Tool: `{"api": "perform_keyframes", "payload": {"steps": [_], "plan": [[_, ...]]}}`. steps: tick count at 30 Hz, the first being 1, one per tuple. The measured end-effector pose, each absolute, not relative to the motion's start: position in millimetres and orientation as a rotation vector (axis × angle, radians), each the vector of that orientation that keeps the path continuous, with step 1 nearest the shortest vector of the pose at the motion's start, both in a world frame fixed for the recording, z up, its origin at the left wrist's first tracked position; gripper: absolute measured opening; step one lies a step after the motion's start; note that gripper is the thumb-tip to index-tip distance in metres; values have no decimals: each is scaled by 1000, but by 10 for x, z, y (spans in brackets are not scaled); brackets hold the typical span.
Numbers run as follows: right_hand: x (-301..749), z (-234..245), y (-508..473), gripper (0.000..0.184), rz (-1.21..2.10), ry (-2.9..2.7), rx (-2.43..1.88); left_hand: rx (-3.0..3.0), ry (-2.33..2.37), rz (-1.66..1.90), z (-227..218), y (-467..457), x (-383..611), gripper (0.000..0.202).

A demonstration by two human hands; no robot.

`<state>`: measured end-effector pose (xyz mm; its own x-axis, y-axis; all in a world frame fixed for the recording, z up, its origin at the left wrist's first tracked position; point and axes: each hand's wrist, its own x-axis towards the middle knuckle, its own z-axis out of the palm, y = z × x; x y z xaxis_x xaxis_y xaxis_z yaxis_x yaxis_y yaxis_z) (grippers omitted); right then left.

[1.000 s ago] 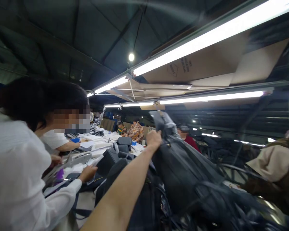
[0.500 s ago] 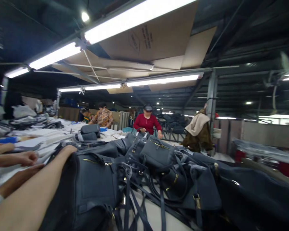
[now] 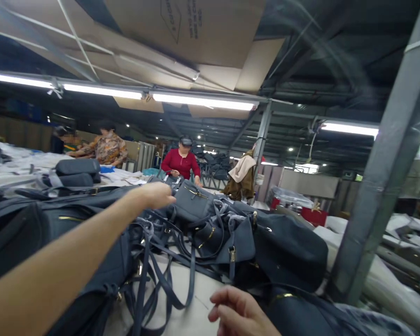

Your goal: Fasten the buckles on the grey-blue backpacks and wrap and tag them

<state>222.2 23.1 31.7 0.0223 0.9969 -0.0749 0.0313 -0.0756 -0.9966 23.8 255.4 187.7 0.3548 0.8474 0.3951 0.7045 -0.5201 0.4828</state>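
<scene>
Our left arm point(image 3: 66, 242) stretches far forward, the left hand point(image 3: 154, 195) open and flat; our right hand point(image 3: 240, 311), loosely curled, sits low.

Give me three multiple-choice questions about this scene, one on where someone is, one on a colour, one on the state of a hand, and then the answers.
1. Where is the co-worker in the red top?
A. Against the near steel column
B. Beyond the heap of handbags
C. Under the person's arm

2. What colour are the handbags?
A. Bright red
B. Tan
C. Dark slate blue-grey

3. What is the left hand doing?
A. Reaching out open over the bags
B. Clenched around a strap
C. Hidden from view

Answers:
1. B: the co-worker shows on the heap's far side.
2. C: the bags' sides show that shade.
3. A: its fingers stretch out, gripping nothing.
</scene>
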Motion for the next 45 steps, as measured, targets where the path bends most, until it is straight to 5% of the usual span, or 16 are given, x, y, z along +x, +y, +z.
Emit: {"api": "perform_keyframes", "payload": {"steps": [6, 10, 14, 19, 22, 25, 31, 36, 45], "plan": [[2837, 1098, 447, 30, 369, -1422, -1666, 2528, 1243, 363, 855, 1949, 1360, 19], [3594, 1598, 569, 28, -52, -1448, -2040, 2532, 1285, 379, -179, 1562, 1592, 42], [4062, 1691, 788, 26, -236, -1480, -2275, 2593, 1260, 692, -664, 1578, 1524, 41], [4161, 1590, 1055, 38, -256, -1659, -2430, 2600, 1217, 755, -738, 1753, 1574, 38], [4142, 1706, 897, 27, -147, -1782, -2513, 2615, 1216, 788, -753, 1782, 1596, 37], [4070, 1912, 383, 14, -101, -1808, -2612, 2625, 1207, 804, -784, 1820, 1601, 35], [3939, 1687, -1052, 25, 144, -1359, -2866, 2624, 1183, 884, -839, 1868, 1615, 33], [3947, 1148, -1368, 56, 111, -1053, -2311, 2434, 1096, 1004, -775, 1839, 1588, 31], [3251, 1552, -276, 20, 360, -1098, -1592, 2187, 885, 950, -649, 1350, 1377, 44]]}}
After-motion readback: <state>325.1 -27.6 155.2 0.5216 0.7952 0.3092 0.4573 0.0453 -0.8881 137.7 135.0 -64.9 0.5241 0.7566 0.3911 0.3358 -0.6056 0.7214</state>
